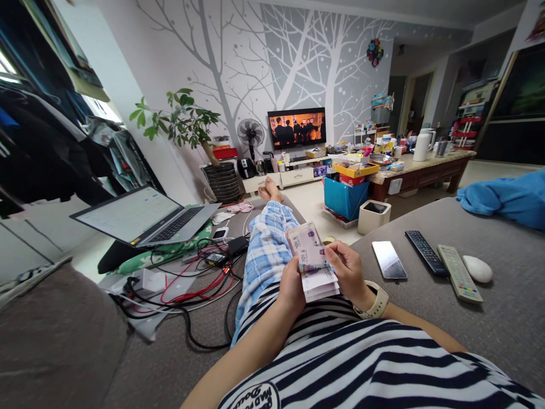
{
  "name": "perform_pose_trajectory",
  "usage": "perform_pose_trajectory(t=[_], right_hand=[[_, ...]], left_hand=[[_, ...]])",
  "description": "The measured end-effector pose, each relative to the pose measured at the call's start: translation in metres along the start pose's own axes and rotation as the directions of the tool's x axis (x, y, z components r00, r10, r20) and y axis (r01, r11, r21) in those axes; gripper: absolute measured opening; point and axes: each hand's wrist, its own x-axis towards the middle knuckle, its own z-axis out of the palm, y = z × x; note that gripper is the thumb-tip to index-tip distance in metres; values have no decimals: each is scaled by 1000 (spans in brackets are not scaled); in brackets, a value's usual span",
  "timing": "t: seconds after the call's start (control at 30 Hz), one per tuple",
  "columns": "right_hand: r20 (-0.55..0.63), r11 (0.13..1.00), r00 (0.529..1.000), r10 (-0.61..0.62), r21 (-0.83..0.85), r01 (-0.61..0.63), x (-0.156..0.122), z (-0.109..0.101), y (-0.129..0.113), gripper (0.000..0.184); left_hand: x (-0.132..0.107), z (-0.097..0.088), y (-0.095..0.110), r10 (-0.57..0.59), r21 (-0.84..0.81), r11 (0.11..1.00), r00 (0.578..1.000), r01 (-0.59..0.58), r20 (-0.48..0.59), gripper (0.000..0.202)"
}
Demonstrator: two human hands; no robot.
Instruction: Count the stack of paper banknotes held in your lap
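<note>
A small stack of banknotes (303,240) is fanned out above my lap, marked with a 5 and purple print. My left hand (292,287) grips the stack along its left side, fingers mostly hidden beneath the notes. On the other side, my right hand (347,272) pinches the edge of one note between thumb and fingers. Folded lower ends of the notes hang toward my striped shirt (383,363). A pale watch (374,301) circles my right wrist. Blue checked trousers (264,250) cover my outstretched legs.
On the sofa to the right lie a phone (389,260), a black remote (426,251), a beige remote (460,272) and a white rounded object (477,268). Leftward, an open laptop (131,216) rests beside tangled cables (204,289). A cluttered table (419,165) stands beyond.
</note>
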Motion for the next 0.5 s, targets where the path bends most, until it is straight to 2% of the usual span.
perform_pose_trajectory(t=[0.27,0.5], right_hand=[[21,999,999,-31,17,30,-1,-1,-2,29],[29,998,998,-57,29,56,-1,-1,-4,28]], left_hand=[[-1,2,2,1,-23,1000,1000,-1,13,18],[-1,1,1,-38,-55,998,999,40,35,29]])
